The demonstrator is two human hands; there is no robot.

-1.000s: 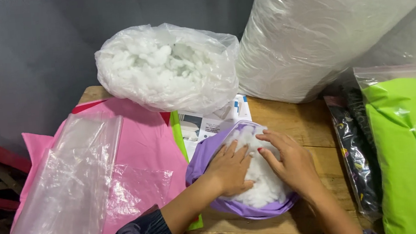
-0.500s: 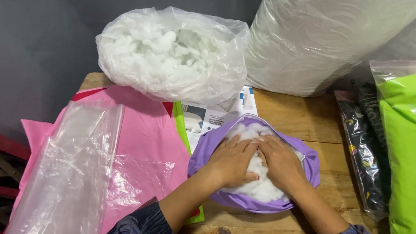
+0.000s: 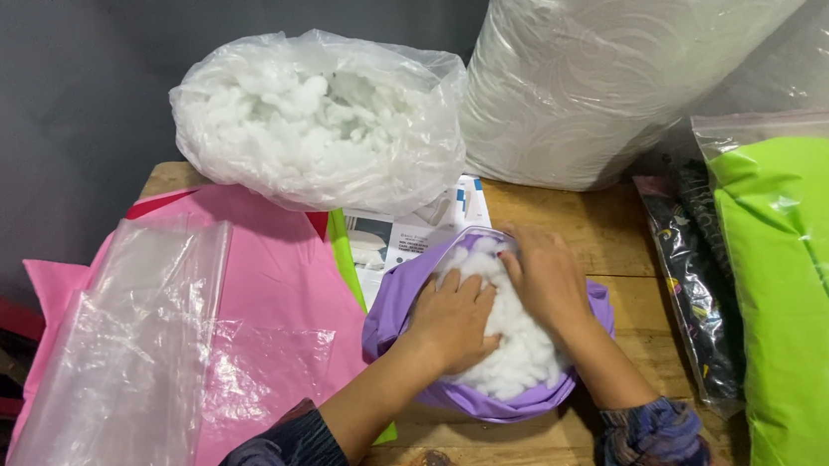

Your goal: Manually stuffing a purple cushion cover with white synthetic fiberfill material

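A purple fabric cover (image 3: pixel 394 313) lies open on the wooden table (image 3: pixel 624 230), filled with white fluffy stuffing (image 3: pixel 516 359). My left hand (image 3: pixel 452 322) lies flat on the stuffing, fingers spread, pressing it down. My right hand (image 3: pixel 544 280) rests beside it on the stuffing near the cover's far rim, fingers curled into the fibre. Both wrists come from dark patterned sleeves at the bottom edge. Whether either hand grips any stuffing is hidden.
A clear bag of loose white stuffing (image 3: pixel 320 121) stands behind the cover. A big wrapped white roll (image 3: pixel 619 55) fills the back right. Pink fabric (image 3: pixel 268 276) under a clear plastic bag (image 3: pixel 117 379) lies left; a bagged green cushion (image 3: pixel 808 278) and dark patterned packet (image 3: pixel 688 279) right.
My hands have shifted on the stuffing: the right hand moved up toward the far rim, the left stays pressed flat. The cover's edges bunched closer around the filling.
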